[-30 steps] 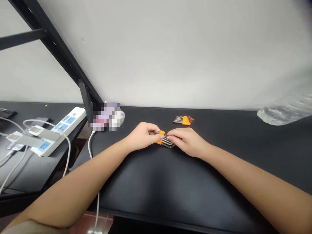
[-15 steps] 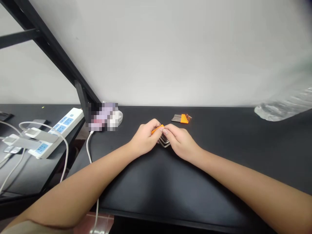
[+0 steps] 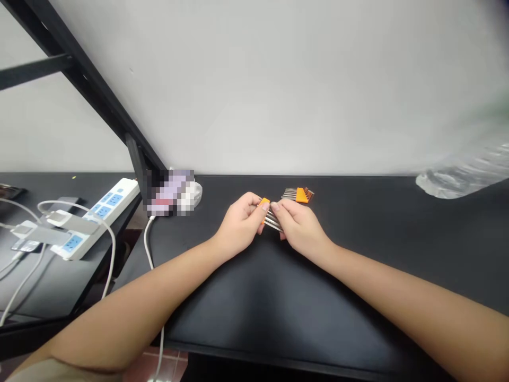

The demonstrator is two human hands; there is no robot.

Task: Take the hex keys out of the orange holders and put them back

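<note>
Between my two hands is a hex key set (image 3: 272,219), several silvery keys in an orange holder. My left hand (image 3: 240,223) is closed round the holder end, thumb on the orange plastic. The keys slant out to the right, where my right hand (image 3: 304,225) pinches them with thumb and fingers. Parts of the set are hidden behind my fingers. Just beyond my right hand, a second hex key set (image 3: 302,194) with an orange holder lies on the black table (image 3: 377,233).
At the left, a white power strip (image 3: 107,207) carries plugged-in chargers and looping white cables. A blurred-out purple and white item (image 3: 175,191) stands by the black metal frame (image 3: 99,101). Clear plastic wrap (image 3: 457,178) lies at the far right, against the pale wall.
The hex key set has turned in my hands: its bent ends pointed toward me before, and now straight shafts show slanting right. My right hand has shifted slightly to the right.
</note>
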